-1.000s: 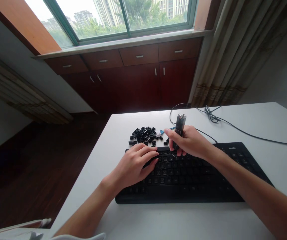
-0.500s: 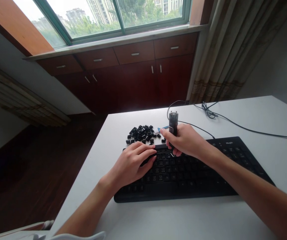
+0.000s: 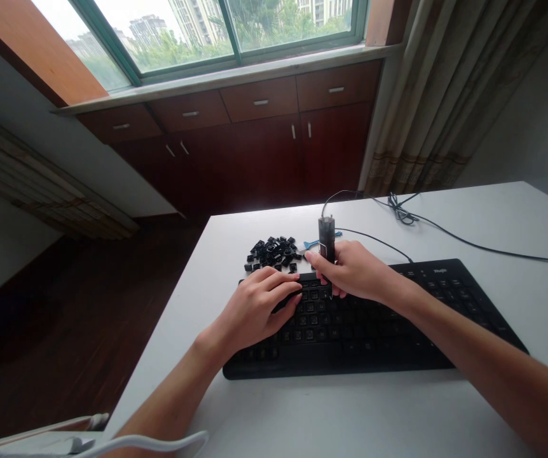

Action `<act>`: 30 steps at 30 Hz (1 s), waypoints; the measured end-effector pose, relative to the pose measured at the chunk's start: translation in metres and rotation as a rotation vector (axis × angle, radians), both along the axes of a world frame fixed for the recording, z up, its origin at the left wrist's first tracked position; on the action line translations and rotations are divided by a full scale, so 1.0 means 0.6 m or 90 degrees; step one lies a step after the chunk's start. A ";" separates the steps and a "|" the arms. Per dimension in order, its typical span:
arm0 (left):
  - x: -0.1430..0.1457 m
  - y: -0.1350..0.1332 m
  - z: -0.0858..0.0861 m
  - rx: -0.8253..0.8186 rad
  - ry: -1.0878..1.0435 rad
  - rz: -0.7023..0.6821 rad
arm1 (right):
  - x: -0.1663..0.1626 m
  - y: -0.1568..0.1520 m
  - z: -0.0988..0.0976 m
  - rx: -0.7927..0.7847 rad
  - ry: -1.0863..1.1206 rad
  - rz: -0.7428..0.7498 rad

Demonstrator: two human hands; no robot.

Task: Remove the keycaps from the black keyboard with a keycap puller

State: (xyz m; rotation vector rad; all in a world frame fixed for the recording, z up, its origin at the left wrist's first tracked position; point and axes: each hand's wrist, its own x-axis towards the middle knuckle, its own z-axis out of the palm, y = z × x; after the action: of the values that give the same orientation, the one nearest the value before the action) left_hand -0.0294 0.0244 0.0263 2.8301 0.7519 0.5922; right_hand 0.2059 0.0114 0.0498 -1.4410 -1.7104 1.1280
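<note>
A black keyboard (image 3: 398,324) lies on the white table (image 3: 445,413). My left hand (image 3: 255,308) rests flat on its left end, fingers stretched over the keys. My right hand (image 3: 355,270) is closed round a dark, upright keycap puller (image 3: 326,238), whose lower end meets the keyboard's top rows. Behind the keyboard's left corner sits a pile of loose black keycaps (image 3: 274,251).
A small blue tool (image 3: 313,243) lies beside the keycap pile. The keyboard's black cable (image 3: 469,240) runs across the table's far right. Dark wooden cabinets (image 3: 264,140) stand under the window, a curtain (image 3: 445,95) hangs at the right, and the table's left edge drops to the floor.
The puller in my right hand has swung from tilted right to upright and shifted slightly left. My left hand has stayed on the keys.
</note>
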 end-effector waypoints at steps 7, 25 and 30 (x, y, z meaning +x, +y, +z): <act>0.014 -0.017 -0.004 0.022 -0.037 0.034 | 0.002 0.002 -0.008 0.048 0.131 -0.013; 0.032 -0.051 -0.006 0.030 -0.084 -0.074 | -0.079 -0.010 -0.037 -0.018 0.645 -0.205; 0.037 -0.053 0.003 0.014 -0.062 -0.134 | -0.072 -0.014 -0.040 -0.025 0.675 -0.135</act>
State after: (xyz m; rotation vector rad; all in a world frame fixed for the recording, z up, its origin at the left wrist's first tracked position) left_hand -0.0075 -0.0073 0.0278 2.8267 0.4267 0.7009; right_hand 0.1626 0.0031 0.0258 -0.7419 -0.7676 1.4269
